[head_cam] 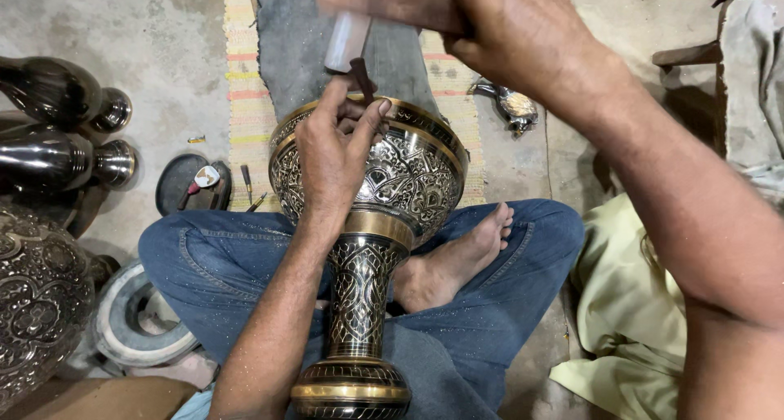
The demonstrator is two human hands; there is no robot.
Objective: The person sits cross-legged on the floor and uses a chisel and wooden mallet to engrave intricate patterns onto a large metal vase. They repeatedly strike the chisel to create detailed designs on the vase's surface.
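**Engraved vase on the lap, chisel at its rim**

A person sits cross-legged on the floor (pixel 163 28), in blue jeans, one bare foot (pixel 457 261) showing beside the stem of a large metal vase (pixel 371 224). The vase lies tilted across the lap, its foot toward the camera and its wide bowl pointing away; it is dark with dense silver-coloured patterns and gold-coloured bands at rim, neck and base.

The left hand (pixel 331 155) rests on the bowl near the rim. Its fingers (pixel 367 118) are pinched narrowly around a thin dark chisel (pixel 361 75), whose tip meets the rim area of the vase. The exact spot of contact is hidden by the fingertips.

The right hand (pixel 523 32) is raised above the vase at the top of the view, its fingers closed around the wooden handle of a hammer (pixel 384 8). The pale head of the hammer hangs just above the chisel's upper end, blurred.

Beyond the vase a striped mat (pixel 245 77) lies on the floor with a grey cloth on it. To the left stand two dark polished vases (pixel 49 126), another engraved vessel (pixel 37 306), and a small round dish (pixel 184 183) with little tools just beside it. To the right lies a pale yellow cloth (pixel 621 306).
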